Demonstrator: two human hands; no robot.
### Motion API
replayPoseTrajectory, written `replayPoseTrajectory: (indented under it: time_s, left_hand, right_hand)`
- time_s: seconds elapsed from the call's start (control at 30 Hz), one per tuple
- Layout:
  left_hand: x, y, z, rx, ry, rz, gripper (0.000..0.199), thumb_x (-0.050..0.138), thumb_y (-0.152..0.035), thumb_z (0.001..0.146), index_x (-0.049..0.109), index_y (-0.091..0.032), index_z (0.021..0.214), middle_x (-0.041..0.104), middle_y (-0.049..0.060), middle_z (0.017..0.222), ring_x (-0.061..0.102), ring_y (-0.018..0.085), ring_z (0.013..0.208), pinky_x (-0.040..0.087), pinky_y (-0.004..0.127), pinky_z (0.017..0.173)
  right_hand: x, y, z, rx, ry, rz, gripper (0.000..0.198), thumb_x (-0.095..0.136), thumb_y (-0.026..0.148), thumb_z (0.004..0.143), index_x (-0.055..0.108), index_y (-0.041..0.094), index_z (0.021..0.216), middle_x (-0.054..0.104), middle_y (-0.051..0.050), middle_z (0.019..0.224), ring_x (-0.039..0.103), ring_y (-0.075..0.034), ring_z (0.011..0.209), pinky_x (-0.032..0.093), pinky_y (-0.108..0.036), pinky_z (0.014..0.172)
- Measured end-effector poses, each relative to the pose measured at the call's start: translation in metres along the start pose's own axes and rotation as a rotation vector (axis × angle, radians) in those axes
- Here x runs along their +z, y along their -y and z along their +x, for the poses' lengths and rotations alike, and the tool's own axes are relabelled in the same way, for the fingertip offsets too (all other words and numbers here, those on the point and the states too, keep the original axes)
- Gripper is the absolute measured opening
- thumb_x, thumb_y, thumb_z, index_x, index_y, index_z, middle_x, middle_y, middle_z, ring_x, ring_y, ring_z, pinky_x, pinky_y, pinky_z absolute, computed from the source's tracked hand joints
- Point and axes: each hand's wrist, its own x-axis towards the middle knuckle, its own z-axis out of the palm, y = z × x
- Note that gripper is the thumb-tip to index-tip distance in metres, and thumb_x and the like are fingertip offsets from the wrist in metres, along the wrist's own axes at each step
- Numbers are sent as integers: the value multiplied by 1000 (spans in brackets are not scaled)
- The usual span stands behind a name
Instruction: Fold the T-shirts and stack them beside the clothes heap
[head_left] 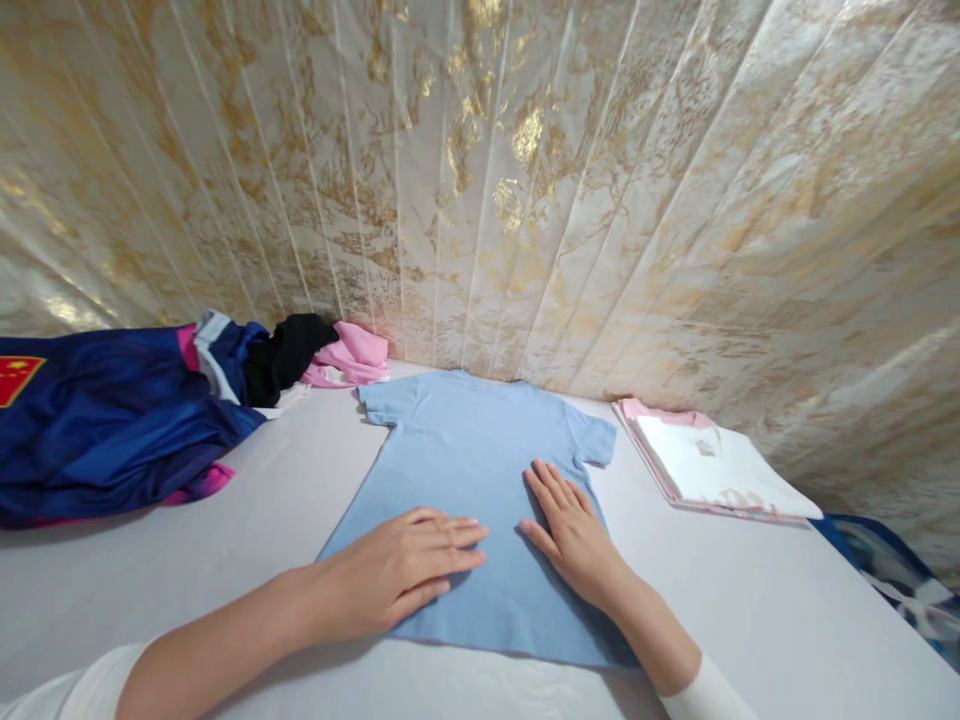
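"Shirt under the fingers; what are they doing?"

"Lying open, gripping nothing: the left hand across its lower half, the right hand near one side. Flat, light palms swept outward should keep it from bunching, I think."

"And around it?"

"It's spread on the tabletop. One sleeve sits just beside the folded stack; opposite are pink cloth, black cloth and, farther left, the navy jersey. Close behind stands the backdrop, so reach there is probably tight."
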Motion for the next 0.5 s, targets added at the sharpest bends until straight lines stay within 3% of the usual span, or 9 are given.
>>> replayPoseTrajectory:
  time_s: [0.13,0.37,0.5]
  left_hand:
    - [4,7,-6,-28,16,143,49,46,-37,99,36,-26,146,29,6,153,29,22,141,21,38,115]
    - [11,12,-9,-71,2,176,58,46,-46,98,27,-28,149,26,6,154,28,24,141,21,39,115]
    - [6,9,-7,-82,21,169,55,46,-44,98,29,-27,149,27,6,154,28,24,141,22,39,115]
  right_hand:
    - [-3,20,1,-137,57,44,63,37,53,96,22,24,151,19,-5,157,17,-22,145,26,-45,115]
    - [9,-37,12,82,-35,-42,60,34,52,97,30,21,148,28,-9,155,23,-22,143,27,-48,114]
    - [9,-33,7,96,-36,-18,62,34,53,97,35,15,146,30,-12,154,25,-23,143,27,-47,114]
